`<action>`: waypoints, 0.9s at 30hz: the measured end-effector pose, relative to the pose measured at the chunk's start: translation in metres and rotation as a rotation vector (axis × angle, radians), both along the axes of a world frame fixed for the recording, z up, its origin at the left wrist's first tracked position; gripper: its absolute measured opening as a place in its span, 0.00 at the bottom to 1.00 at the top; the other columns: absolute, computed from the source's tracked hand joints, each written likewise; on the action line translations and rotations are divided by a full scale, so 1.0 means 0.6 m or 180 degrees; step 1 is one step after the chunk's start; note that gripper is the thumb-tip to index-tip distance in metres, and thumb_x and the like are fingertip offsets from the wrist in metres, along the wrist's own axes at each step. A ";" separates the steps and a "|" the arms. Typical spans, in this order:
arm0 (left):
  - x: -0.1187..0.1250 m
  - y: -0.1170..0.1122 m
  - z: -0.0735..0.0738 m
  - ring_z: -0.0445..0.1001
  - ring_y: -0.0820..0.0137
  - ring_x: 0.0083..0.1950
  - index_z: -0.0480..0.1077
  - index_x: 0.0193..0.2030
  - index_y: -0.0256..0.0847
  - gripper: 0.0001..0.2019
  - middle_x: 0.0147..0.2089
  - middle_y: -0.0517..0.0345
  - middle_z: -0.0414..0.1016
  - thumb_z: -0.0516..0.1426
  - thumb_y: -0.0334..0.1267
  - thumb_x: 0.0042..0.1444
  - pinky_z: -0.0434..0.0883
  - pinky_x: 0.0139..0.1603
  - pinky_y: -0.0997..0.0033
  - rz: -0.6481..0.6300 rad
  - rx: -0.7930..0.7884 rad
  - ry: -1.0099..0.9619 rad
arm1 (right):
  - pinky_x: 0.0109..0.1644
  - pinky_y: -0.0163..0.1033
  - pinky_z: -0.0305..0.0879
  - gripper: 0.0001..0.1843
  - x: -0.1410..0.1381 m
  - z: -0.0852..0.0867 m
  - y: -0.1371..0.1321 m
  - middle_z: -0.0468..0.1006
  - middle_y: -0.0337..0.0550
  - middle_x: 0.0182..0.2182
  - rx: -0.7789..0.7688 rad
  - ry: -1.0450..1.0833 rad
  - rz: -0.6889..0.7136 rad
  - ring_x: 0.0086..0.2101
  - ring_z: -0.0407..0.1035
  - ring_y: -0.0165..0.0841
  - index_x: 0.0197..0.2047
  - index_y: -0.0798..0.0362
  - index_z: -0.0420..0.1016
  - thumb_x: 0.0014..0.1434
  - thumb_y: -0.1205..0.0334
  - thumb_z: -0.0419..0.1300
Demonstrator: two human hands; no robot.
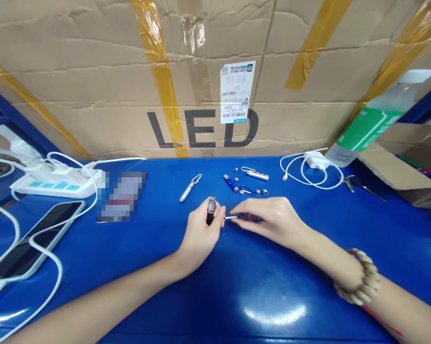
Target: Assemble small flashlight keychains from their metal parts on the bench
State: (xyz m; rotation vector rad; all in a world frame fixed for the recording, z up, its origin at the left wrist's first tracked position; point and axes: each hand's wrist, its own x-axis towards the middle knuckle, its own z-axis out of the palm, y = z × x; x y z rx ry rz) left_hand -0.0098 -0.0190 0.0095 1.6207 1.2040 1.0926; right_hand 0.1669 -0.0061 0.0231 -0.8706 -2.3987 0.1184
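Upright in the fist of my left hand point(203, 234) is a small black flashlight point(211, 210), its lower part hidden by the fingers. My right hand point(272, 217) pinches one end of a small carabiner clip point(233, 216), whose other end meets my left fingertips. Whether the clip is joined to the flashlight cannot be made out. Beyond the hands lie a silver mini flashlight with a clip point(186, 192), a blue flashlight tube point(231, 183), another silver tube point(257, 176) and a blue carabiner clip point(247, 189). Several button cells point(258, 191) and small caps point(265, 192) lie around them.
A power strip point(57, 188) with white cables and a phone point(36, 239) occupy the left side. A large cardboard box point(108, 86) walls off the back. At right are a charger point(316, 160), a bottle point(373, 119), pliers point(365, 188) and an open carton point(397, 167).
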 end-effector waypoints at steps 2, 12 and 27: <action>0.000 -0.002 0.001 0.56 0.77 0.23 0.51 0.24 0.41 0.13 0.22 0.66 0.57 0.49 0.38 0.57 0.56 0.26 0.76 0.0049 0.0153 0.0079 | 0.33 0.31 0.65 0.12 -0.001 -0.001 -0.002 0.79 0.41 0.37 0.0095 -0.0067 -0.0060 0.34 0.74 0.30 0.46 0.52 0.72 0.61 0.60 0.53; -0.006 -0.006 0.004 0.53 0.75 0.23 0.49 0.23 0.41 0.14 0.22 0.65 0.51 0.48 0.36 0.58 0.53 0.25 0.75 0.0229 0.0810 0.0840 | 0.28 0.31 0.62 0.18 -0.008 -0.004 -0.005 0.77 0.44 0.32 0.0082 -0.0355 0.0010 0.28 0.72 0.28 0.51 0.59 0.69 0.64 0.59 0.48; -0.006 -0.013 0.002 0.52 0.75 0.24 0.50 0.22 0.40 0.14 0.22 0.65 0.52 0.49 0.33 0.58 0.54 0.26 0.75 0.0079 0.1151 0.0810 | 0.26 0.32 0.59 0.17 -0.024 -0.015 -0.021 0.68 0.41 0.21 0.0436 -0.0043 -0.0070 0.22 0.62 0.27 0.38 0.61 0.73 0.65 0.63 0.46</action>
